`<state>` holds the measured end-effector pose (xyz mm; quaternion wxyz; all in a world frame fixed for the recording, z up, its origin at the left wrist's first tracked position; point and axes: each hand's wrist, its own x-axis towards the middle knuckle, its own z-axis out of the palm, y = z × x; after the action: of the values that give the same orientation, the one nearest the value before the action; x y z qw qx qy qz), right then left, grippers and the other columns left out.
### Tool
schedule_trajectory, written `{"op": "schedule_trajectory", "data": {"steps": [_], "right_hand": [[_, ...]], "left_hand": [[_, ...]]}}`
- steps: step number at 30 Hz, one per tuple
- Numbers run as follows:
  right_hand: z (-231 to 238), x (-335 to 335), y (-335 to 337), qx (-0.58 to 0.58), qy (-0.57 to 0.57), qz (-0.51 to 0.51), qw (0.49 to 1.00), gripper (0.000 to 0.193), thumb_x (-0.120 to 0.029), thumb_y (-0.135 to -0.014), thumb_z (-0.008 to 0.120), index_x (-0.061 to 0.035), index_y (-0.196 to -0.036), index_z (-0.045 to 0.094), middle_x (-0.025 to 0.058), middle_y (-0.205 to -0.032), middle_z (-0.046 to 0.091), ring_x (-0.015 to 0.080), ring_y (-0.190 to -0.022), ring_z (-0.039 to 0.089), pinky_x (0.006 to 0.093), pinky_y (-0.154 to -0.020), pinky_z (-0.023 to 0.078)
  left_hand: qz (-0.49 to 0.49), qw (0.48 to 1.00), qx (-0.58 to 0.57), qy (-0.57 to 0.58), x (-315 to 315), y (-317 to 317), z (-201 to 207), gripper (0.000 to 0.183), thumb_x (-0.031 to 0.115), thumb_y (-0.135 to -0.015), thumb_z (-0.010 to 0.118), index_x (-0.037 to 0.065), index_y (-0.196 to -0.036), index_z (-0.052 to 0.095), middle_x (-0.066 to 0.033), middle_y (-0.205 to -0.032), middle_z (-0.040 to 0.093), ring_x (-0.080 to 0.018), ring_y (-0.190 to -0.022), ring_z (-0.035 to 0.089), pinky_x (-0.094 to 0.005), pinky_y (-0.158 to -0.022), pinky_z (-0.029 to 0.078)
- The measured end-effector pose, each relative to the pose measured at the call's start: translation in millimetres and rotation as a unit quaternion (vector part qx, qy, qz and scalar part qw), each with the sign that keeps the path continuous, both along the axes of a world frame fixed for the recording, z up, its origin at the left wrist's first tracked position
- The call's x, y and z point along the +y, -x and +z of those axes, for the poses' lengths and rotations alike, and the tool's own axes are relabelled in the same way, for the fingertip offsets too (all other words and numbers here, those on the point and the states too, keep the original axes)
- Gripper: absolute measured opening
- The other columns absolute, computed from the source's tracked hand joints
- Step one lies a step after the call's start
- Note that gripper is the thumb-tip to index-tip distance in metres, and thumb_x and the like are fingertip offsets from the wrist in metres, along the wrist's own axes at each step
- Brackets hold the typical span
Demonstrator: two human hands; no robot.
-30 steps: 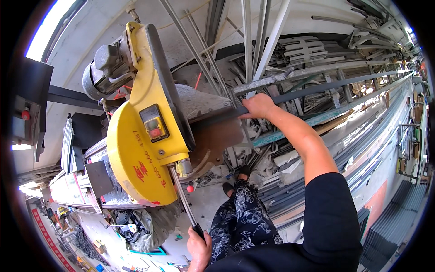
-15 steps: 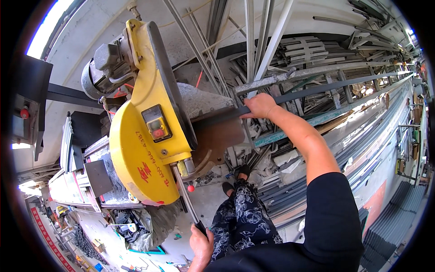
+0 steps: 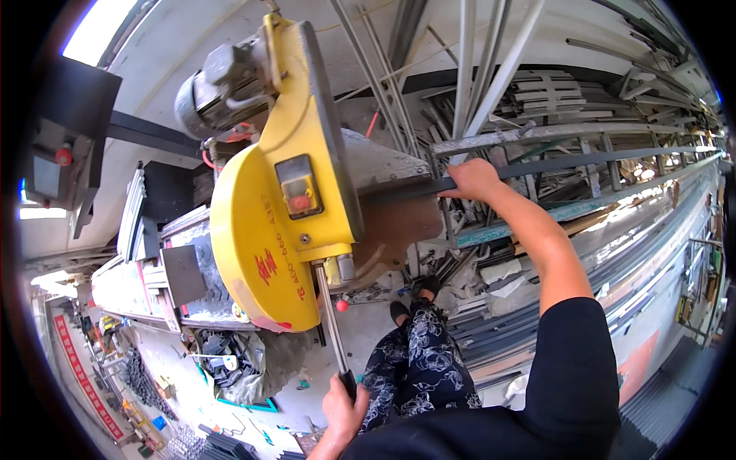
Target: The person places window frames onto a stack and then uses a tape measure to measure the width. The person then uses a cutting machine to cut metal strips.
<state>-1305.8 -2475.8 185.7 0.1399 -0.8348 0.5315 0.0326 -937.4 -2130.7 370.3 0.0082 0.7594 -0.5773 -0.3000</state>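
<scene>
A yellow cut-off saw with a rounded guard, a grey motor and a red-and-yellow switch fills the left middle. My left hand is closed round the black grip at the lower end of its metal lever. Farther right, my right hand grips a long dark grey bar from above, close to the saw. That bar runs from the saw's brown metal plate out along a rack to the far right. The guard hides the blade's edge and the bar's other end.
Under the bar stretches a support rack with a teal rail. Long metal profiles lie in stacks to the right, and pale poles lean at the back. A bag of black scraps stands at lower left. My feet are beside the saw.
The view has turned, so the saw and the bar appear farther right in the picture. Both hands keep their holds on the lever and the bar.
</scene>
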Motion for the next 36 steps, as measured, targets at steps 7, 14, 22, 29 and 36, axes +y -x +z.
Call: {"op": "schedule_trajectory", "data": {"steps": [7,14,22,29,36], "right_hand": [[10.2,7.1,-4.2,-0.002,0.0,0.0,1.0,0.059,-0.065,-0.075,0.061,-0.0066,-0.083,0.059,0.0147,-0.075,0.067,0.0346,-0.071,0.066,0.0456,-0.065,0.052],[3.2,4.4,0.2,-0.033,0.003,0.002,0.999,0.058,-0.064,-0.074,0.063,-0.0065,-0.082,0.058,0.014,-0.071,0.067,0.0333,-0.069,0.067,0.0439,-0.064,0.053],[-0.1,5.9,1.1,-0.054,0.011,0.002,0.998,0.057,-0.06,-0.072,0.067,-0.0049,-0.08,0.059,0.0155,-0.07,0.065,0.0327,-0.069,0.066,0.0439,-0.063,0.052],[38.7,25.5,-32.5,0.068,0.034,-0.09,0.993,0.051,-0.052,-0.073,0.071,-0.0093,-0.098,0.058,0.01,-0.093,0.062,0.0275,-0.093,0.06,0.0411,-0.082,0.045],[57.9,139.6,-146.7,-0.111,0.249,-0.136,0.952,0.042,-0.026,-0.075,0.067,-0.0033,-0.108,0.056,0.0163,-0.114,0.054,0.0345,-0.103,0.051,0.0474,-0.09,0.041]], "left_hand": [[-0.166,0.948,0.029,0.27,-63.8,-5.0,192.2,0.041,0.034,-0.091,0.049,0.001,-0.114,0.058,-0.0248,-0.122,0.052,-0.0404,-0.115,0.051,-0.0518,-0.101,0.037],[-0.171,0.837,0.311,0.417,-179.1,13.4,264.9,0.032,0.022,-0.096,0.035,0.013,-0.067,0.043,0.0031,-0.045,0.042,-0.0102,-0.042,0.042,-0.029,-0.06,0.04],[-0.213,0.774,0.437,0.405,-213.4,11.2,282.7,0.027,0.015,-0.086,0.042,0.01,-0.06,0.049,0.0,-0.042,0.047,-0.0116,-0.035,0.044,-0.0275,-0.044,0.043],[-0.198,0.761,0.449,0.425,-208.4,16.8,289.4,0.025,0.011,-0.085,0.032,0.006,-0.067,0.049,-0.0009,-0.045,0.046,-0.0135,-0.035,0.039,-0.0328,-0.048,0.042],[-0.18,0.78,0.479,0.361,-194.1,-10.2,271.9,0.047,0.038,-0.096,0.033,0.001,-0.076,0.054,-0.0034,-0.054,0.045,-0.0183,-0.057,0.047,-0.035,-0.072,0.044]]}}
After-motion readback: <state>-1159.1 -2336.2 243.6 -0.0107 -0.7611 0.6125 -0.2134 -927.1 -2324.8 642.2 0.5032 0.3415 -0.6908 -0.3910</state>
